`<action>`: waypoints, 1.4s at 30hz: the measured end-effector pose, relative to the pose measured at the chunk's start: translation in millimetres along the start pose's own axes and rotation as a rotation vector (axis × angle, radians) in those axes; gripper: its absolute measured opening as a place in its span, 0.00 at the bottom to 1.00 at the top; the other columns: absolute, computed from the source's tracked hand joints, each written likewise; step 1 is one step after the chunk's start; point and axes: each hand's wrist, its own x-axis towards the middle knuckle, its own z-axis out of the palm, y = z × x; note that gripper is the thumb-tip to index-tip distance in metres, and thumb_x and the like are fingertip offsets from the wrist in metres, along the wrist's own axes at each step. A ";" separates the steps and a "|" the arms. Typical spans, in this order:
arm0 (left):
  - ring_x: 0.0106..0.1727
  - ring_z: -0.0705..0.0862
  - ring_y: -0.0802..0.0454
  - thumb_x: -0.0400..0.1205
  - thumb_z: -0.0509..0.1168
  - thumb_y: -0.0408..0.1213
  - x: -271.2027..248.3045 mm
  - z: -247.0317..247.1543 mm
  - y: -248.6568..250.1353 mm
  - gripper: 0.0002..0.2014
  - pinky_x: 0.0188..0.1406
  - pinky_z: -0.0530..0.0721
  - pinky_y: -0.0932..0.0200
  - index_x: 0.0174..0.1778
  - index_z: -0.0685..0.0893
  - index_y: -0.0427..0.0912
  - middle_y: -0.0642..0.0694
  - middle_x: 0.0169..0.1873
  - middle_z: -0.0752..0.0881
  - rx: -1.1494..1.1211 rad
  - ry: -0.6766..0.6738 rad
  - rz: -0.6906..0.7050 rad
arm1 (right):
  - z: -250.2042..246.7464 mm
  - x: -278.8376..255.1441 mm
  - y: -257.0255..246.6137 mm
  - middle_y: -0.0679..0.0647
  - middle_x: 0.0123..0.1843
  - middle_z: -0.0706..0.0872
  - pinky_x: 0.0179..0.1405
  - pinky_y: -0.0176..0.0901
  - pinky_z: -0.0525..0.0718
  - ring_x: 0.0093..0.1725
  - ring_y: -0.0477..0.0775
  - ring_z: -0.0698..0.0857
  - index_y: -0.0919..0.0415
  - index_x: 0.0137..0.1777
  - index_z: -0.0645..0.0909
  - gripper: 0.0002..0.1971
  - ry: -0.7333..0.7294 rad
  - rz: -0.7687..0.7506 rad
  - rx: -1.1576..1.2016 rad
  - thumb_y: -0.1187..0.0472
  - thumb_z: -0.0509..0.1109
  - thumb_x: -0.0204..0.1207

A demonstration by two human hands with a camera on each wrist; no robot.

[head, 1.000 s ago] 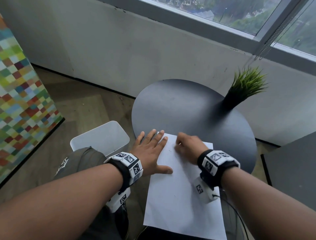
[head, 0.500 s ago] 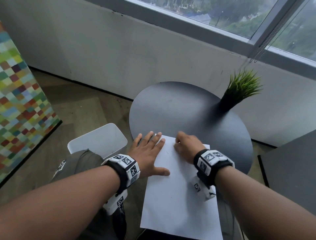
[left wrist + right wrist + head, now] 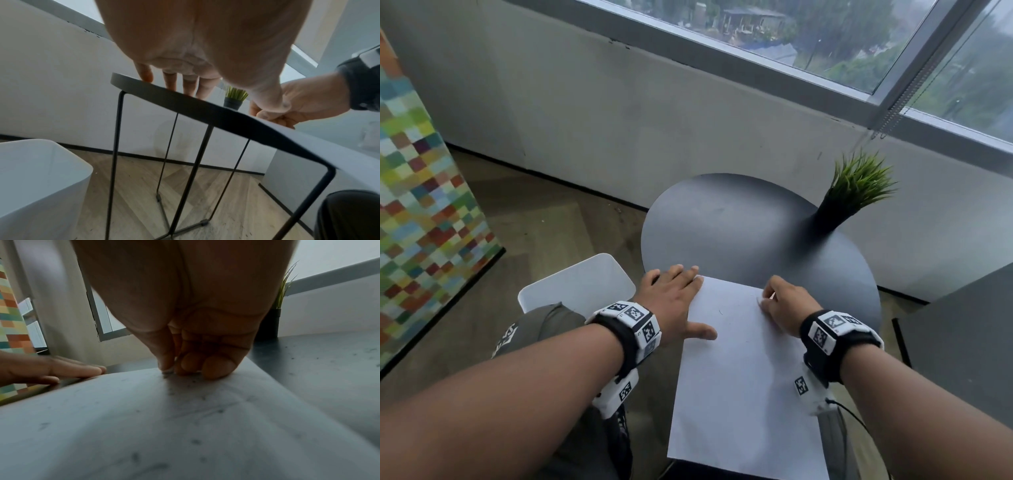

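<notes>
Round black table (image 3: 736, 222) below the window holds a sheet of paper (image 3: 739, 394). The left hand (image 3: 671, 301) lies flat, fingers straight along the sheet's left edge, thumb on the paper. The right hand (image 3: 787, 308) is curled, fingertips (image 3: 218, 366) bunched, seemingly pinching the sheet near its far right corner. This looks like getting a grip; lifting next calls for a firmer pinch.

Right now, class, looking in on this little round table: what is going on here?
A person works on a white sheet of paper lying on a round black table, its near end hanging over the edge. The left hand lies flat, fingers straight, across the sheet's left edge. The right hand has its fingertips curled together near the far edge, seemingly pinching the paper.
</notes>
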 end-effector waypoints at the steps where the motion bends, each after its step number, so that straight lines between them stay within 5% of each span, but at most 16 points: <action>1: 0.90 0.38 0.51 0.71 0.52 0.84 -0.7 2.3 -0.3 0.58 0.87 0.41 0.39 0.91 0.44 0.51 0.55 0.90 0.40 0.015 -0.016 0.000 | 1.7 -2.4 -5.8 0.56 0.46 0.86 0.44 0.46 0.82 0.45 0.59 0.84 0.52 0.47 0.75 0.04 0.005 -0.012 -0.011 0.54 0.64 0.77; 7: 0.90 0.35 0.48 0.71 0.52 0.84 -3.5 7.0 1.6 0.60 0.86 0.38 0.34 0.90 0.40 0.50 0.53 0.90 0.36 0.021 -0.042 0.011 | 37.8 -22.9 -62.8 0.57 0.51 0.87 0.48 0.49 0.80 0.51 0.61 0.83 0.54 0.53 0.74 0.06 -0.098 -0.280 -0.081 0.54 0.62 0.79; 12: 0.89 0.34 0.46 0.73 0.52 0.83 -4.8 2.7 6.0 0.59 0.85 0.39 0.31 0.90 0.40 0.49 0.55 0.88 0.32 0.034 -0.073 0.009 | 20.5 -1.2 -59.4 0.58 0.48 0.85 0.42 0.45 0.75 0.50 0.62 0.83 0.58 0.50 0.76 0.09 -0.036 -0.130 -0.015 0.53 0.66 0.79; 18: 0.89 0.32 0.46 0.73 0.51 0.83 -5.3 -0.3 5.5 0.59 0.85 0.37 0.29 0.91 0.39 0.49 0.54 0.89 0.34 0.023 -0.103 0.014 | 33.1 -10.6 -71.3 0.56 0.45 0.83 0.44 0.47 0.76 0.46 0.61 0.79 0.56 0.52 0.73 0.09 -0.058 -0.202 -0.021 0.51 0.64 0.80; 25: 0.89 0.31 0.41 0.74 0.54 0.81 -4.8 0.0 9.9 0.57 0.82 0.36 0.23 0.90 0.37 0.53 0.57 0.88 0.29 0.007 -0.109 0.043 | 18.2 4.9 -51.6 0.57 0.52 0.87 0.50 0.46 0.79 0.54 0.61 0.83 0.56 0.51 0.74 0.11 -0.025 -0.050 0.136 0.50 0.66 0.80; 31: 0.88 0.30 0.41 0.74 0.53 0.82 -2.7 0.9 8.2 0.56 0.81 0.34 0.22 0.90 0.37 0.56 0.60 0.89 0.34 -0.006 -0.121 0.049 | 36.0 -7.3 -64.6 0.62 0.54 0.86 0.46 0.47 0.76 0.53 0.65 0.83 0.57 0.59 0.73 0.08 -0.072 -0.235 0.067 0.58 0.61 0.82; 37: 0.88 0.28 0.42 0.73 0.53 0.82 -1.9 2.6 7.9 0.56 0.81 0.33 0.23 0.90 0.39 0.55 0.60 0.88 0.32 -0.019 -0.135 0.041 | 21.8 4.5 -48.8 0.55 0.46 0.82 0.47 0.46 0.79 0.50 0.63 0.82 0.57 0.55 0.74 0.08 -0.005 -0.098 0.062 0.55 0.62 0.82; 42: 0.88 0.29 0.42 0.74 0.55 0.81 -3.1 1.2 8.5 0.56 0.81 0.31 0.24 0.90 0.39 0.56 0.61 0.88 0.33 -0.033 -0.130 0.038 | 33.6 -12.0 -56.8 0.60 0.50 0.85 0.45 0.49 0.78 0.49 0.65 0.82 0.58 0.54 0.73 0.07 -0.089 -0.310 -0.088 0.56 0.61 0.83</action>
